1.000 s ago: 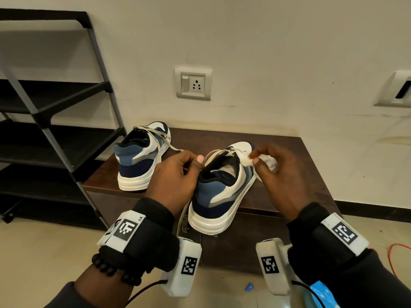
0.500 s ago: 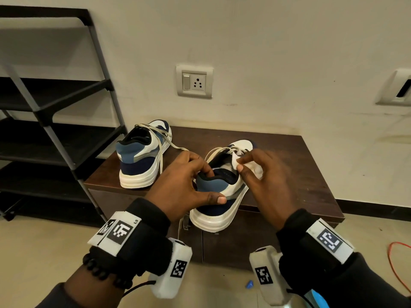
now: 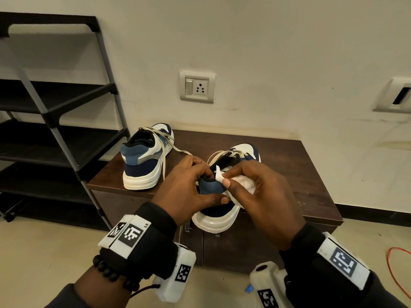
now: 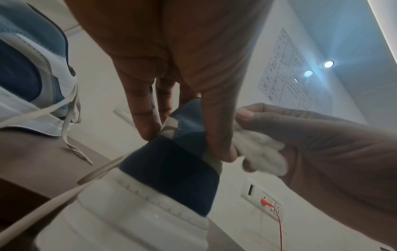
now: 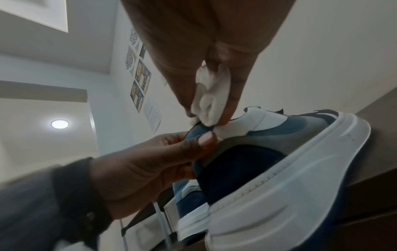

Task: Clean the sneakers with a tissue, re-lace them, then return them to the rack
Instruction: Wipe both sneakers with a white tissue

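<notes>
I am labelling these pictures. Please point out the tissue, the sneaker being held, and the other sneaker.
tissue [image 3: 244, 182], head view, crumpled white middle.
held sneaker [image 3: 219, 221], head view, white heel sole.
other sneaker [image 3: 140, 166], head view, dark blue heel panel.

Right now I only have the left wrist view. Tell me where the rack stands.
Observer: The rack stands left of the cabinet, against the wall.
Operator: Report how the held sneaker sits.
Observer: The held sneaker points toe to the wall, and its heel juts past the cabinet's front edge.
Operator: Describe the tissue from the right wrist side.
Observer: The right hand pinches the tissue against the sneaker's white collar panel, just beside the thumb of the left hand, which grips the heel.
</notes>
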`<action>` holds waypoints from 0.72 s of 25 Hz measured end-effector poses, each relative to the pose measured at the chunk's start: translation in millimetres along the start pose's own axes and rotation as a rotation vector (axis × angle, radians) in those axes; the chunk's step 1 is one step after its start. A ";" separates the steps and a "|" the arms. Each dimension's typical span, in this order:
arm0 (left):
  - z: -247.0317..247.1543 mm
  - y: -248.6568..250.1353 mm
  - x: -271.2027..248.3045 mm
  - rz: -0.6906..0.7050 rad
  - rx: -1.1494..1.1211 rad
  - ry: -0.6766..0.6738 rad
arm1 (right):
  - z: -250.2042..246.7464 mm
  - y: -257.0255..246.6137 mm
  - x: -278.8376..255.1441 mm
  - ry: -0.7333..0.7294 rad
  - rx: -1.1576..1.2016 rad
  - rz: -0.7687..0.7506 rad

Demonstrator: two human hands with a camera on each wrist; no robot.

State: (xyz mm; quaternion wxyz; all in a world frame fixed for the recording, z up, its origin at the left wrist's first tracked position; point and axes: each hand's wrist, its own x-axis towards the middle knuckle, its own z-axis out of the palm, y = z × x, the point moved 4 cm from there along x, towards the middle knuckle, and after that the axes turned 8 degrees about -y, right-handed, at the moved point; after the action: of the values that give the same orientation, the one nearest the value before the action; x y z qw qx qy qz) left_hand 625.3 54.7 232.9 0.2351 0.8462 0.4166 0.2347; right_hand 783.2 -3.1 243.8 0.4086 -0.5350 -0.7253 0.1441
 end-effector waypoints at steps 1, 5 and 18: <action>0.2 -0.2 0.2 -0.004 0.002 0.001 | -1.8 7.2 2.8 0.008 -0.057 -0.005; 0.2 -1.5 -0.4 0.009 0.009 0.019 | -6.5 22.8 6.9 0.062 -0.172 0.017; 22.9 12.2 6.1 0.029 0.120 0.140 | -16.2 47.3 4.2 0.109 0.249 0.279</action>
State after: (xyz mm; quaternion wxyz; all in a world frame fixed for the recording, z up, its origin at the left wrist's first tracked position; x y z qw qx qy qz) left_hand 649.4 48.5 223.5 0.1506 0.8463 0.4330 0.2715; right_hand 826.1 15.2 225.2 0.4861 -0.5829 -0.5975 0.2587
